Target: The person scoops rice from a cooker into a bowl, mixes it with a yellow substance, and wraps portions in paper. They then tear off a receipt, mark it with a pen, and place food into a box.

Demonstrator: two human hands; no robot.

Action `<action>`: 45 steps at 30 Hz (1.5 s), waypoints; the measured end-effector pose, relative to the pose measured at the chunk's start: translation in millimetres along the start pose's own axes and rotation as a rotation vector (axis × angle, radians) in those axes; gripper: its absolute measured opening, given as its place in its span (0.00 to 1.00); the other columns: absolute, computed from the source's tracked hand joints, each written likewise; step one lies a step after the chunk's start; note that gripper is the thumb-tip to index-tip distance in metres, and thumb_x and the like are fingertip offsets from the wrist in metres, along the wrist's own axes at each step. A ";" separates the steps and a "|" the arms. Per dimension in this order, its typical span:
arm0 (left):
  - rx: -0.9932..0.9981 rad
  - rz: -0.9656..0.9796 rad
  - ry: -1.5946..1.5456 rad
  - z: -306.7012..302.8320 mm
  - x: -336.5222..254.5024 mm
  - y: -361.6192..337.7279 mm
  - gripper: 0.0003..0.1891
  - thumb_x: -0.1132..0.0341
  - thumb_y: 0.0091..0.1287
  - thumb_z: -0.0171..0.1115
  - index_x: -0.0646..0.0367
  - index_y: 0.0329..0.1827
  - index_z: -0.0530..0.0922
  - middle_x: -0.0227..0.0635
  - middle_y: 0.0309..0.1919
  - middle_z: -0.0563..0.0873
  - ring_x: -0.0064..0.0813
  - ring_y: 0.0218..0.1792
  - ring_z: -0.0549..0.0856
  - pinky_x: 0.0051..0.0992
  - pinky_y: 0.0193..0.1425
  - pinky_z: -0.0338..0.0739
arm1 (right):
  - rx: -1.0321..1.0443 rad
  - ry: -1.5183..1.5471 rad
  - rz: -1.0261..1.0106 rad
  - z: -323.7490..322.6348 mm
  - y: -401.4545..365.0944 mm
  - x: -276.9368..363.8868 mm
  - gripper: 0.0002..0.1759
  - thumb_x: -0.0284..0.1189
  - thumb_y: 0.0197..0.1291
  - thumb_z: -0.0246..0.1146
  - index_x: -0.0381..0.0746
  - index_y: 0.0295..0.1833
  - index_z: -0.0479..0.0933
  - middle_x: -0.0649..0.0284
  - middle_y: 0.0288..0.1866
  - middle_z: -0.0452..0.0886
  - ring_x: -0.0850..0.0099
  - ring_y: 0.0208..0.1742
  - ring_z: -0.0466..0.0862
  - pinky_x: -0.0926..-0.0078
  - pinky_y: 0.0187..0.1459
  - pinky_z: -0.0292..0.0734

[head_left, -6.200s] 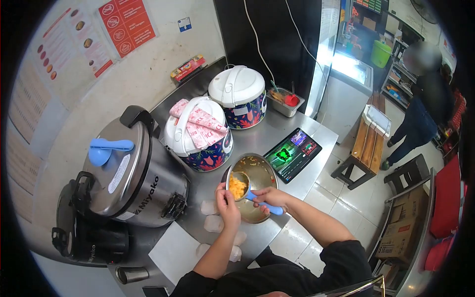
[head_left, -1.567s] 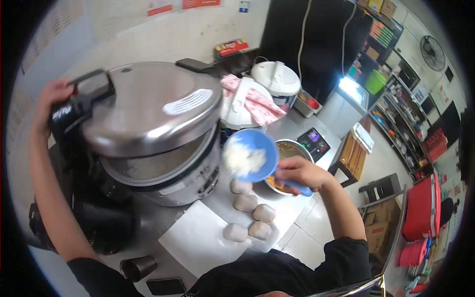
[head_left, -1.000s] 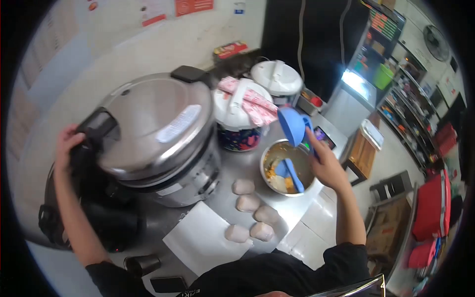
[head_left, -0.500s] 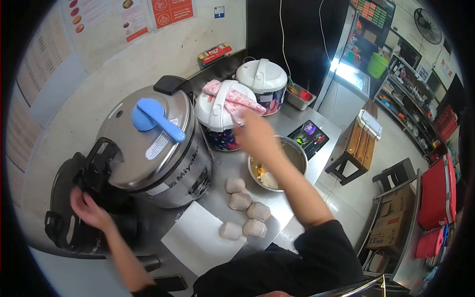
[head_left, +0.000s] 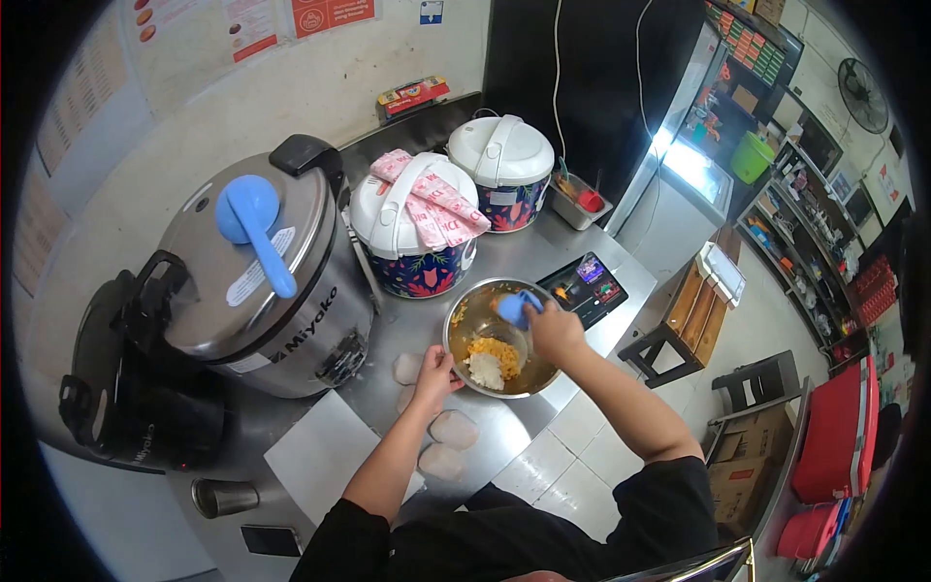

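Observation:
My left hand (head_left: 434,378) is closed on the near-left rim of a metal mixing bowl (head_left: 453,361), at the table's edge. Over the bowl, my right hand (head_left: 557,334) grips a blue rice scoop (head_left: 519,308), its head tilted above the inside. In the bowl, white rice (head_left: 485,371) lies beside a yellow-orange mixture (head_left: 504,355). Several pale wrapped packets (head_left: 454,430) are on the steel table, some partly hidden by my left arm. A second blue rice scoop (head_left: 254,228) rests on the lid of the big Miyako cooker (head_left: 310,330).
Two patterned rice cookers (head_left: 422,272) stand behind the bowl, one with a pink-printed cloth (head_left: 441,209) on top. A tablet (head_left: 587,291) lies right of the bowl. White paper (head_left: 325,456), a phone (head_left: 271,540) and a metal cup (head_left: 225,498) are at the near left.
My left hand has come from the black cooker to the bowl's rim. My right hand has moved down from near the cloth-topped cooker and now holds a blue scoop over the bowl.

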State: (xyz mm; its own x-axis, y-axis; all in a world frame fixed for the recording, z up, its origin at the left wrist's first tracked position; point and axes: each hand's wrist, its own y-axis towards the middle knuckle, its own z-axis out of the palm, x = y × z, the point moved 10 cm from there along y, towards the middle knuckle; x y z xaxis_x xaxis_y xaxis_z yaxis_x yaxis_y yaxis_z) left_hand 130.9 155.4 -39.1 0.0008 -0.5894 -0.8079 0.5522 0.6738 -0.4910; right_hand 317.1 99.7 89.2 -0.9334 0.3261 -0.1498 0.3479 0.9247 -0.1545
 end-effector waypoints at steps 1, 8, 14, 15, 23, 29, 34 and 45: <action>-0.005 0.011 -0.013 1.2 -0.4 -3.8 0.09 0.63 0.73 0.46 0.50 0.52 0.63 0.31 0.42 0.76 0.25 0.35 0.78 0.30 0.40 0.78 | -0.010 0.055 -0.001 -33.0 -15.3 -0.2 0.28 0.30 0.54 0.55 0.47 0.64 0.68 0.51 0.45 0.79 0.59 0.37 0.85 0.64 0.36 0.81; -0.037 0.027 -0.025 8.3 -4.3 -18.3 0.06 0.66 0.72 0.47 0.51 0.49 0.62 0.31 0.42 0.76 0.24 0.33 0.79 0.29 0.38 0.77 | 0.148 0.117 -0.092 23.2 -34.4 22.9 0.24 0.30 0.56 0.57 0.45 0.61 0.70 0.53 0.39 0.82 0.60 0.39 0.85 0.63 0.35 0.81; -0.080 0.037 -0.054 7.2 -1.7 -23.2 0.06 0.66 0.72 0.48 0.51 0.48 0.63 0.30 0.41 0.76 0.23 0.33 0.80 0.29 0.38 0.78 | 0.230 0.156 -0.169 38.1 -27.4 23.7 0.22 0.33 0.56 0.56 0.47 0.58 0.73 0.56 0.36 0.83 0.61 0.35 0.85 0.64 0.34 0.81; -0.082 0.039 -0.060 8.8 -1.3 -22.3 0.06 0.66 0.72 0.48 0.51 0.48 0.63 0.30 0.41 0.76 0.23 0.33 0.80 0.29 0.38 0.78 | 0.221 0.136 -0.145 29.6 -26.1 19.8 0.21 0.35 0.57 0.55 0.49 0.58 0.74 0.56 0.38 0.84 0.61 0.37 0.85 0.62 0.36 0.81; -0.084 0.044 -0.031 7.7 2.4 -23.7 0.05 0.66 0.72 0.48 0.50 0.47 0.64 0.30 0.41 0.77 0.23 0.33 0.80 0.29 0.37 0.77 | 0.199 0.122 -0.143 21.2 -19.6 16.5 0.17 0.32 0.62 0.51 0.48 0.55 0.76 0.56 0.39 0.83 0.62 0.38 0.85 0.64 0.34 0.81; -0.075 0.060 -0.023 6.9 5.4 -20.7 0.07 0.68 0.72 0.47 0.54 0.49 0.64 0.33 0.43 0.76 0.24 0.32 0.80 0.30 0.37 0.80 | -0.060 0.041 -0.170 23.2 -9.3 6.9 0.19 0.30 0.61 0.50 0.52 0.57 0.75 0.57 0.39 0.81 0.63 0.31 0.85 0.66 0.28 0.80; -0.086 0.057 -0.019 4.1 7.9 -18.5 0.07 0.68 0.72 0.48 0.54 0.50 0.64 0.34 0.43 0.76 0.25 0.33 0.80 0.31 0.37 0.80 | 0.015 -0.029 -0.390 13.9 -54.9 45.1 0.22 0.31 0.58 0.53 0.55 0.60 0.74 0.59 0.38 0.80 0.66 0.28 0.85 0.69 0.27 0.79; -0.089 0.040 -0.024 10.8 3.4 -24.4 0.06 0.68 0.72 0.47 0.54 0.49 0.65 0.33 0.42 0.76 0.24 0.32 0.80 0.30 0.38 0.81 | 0.142 0.062 -0.115 24.8 -22.3 3.7 0.31 0.38 0.50 0.64 0.61 0.63 0.70 0.61 0.34 0.83 0.64 0.36 0.85 0.67 0.36 0.81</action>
State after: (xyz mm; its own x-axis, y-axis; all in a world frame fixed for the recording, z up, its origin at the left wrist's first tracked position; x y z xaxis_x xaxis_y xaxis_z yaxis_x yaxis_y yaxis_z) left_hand 126.4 132.2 -26.3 0.0418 -0.5710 -0.8199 0.4747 0.7334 -0.4866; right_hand 308.1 75.4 67.9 -0.9699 0.2353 -0.0633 0.2433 0.9212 -0.3037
